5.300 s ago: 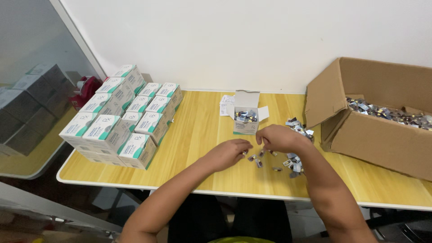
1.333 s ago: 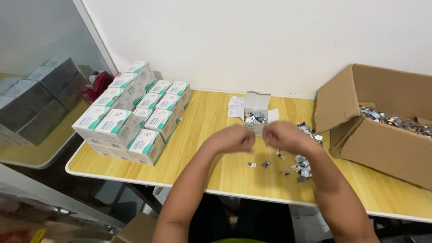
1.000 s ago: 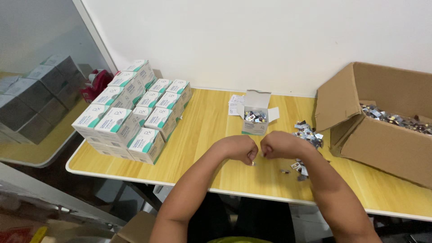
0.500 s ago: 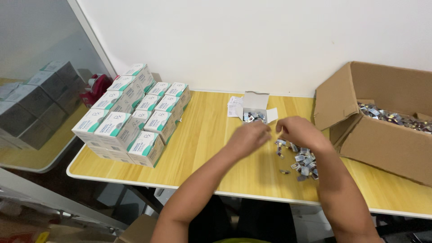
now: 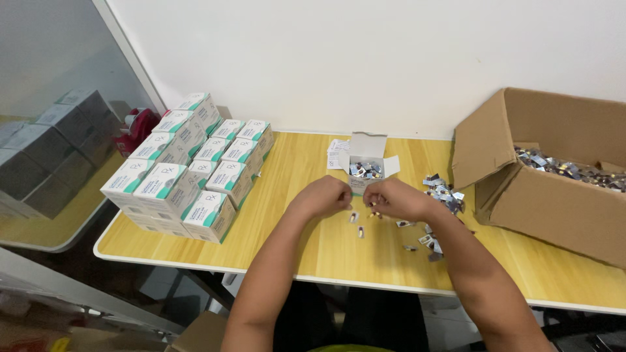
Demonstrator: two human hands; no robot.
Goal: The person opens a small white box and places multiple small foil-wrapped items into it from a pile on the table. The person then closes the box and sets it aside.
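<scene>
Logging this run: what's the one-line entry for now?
left hand: near small open box | right hand: beside it | foil pieces: loose

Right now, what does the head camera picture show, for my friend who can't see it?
Two bare hands, left hand and right hand, meet over a yellow wooden table beside a small open white carton of shiny foil pieces. Stacked white-and-green boxes sit left; a big brown cardboard box sits right.

You get bright, even overhead light; soft shadows under your hands (image 5: 365, 199); faint glare on glass panel (image 5: 45, 98) at left; slight wide-angle bowing at edges; focus sharp
</scene>
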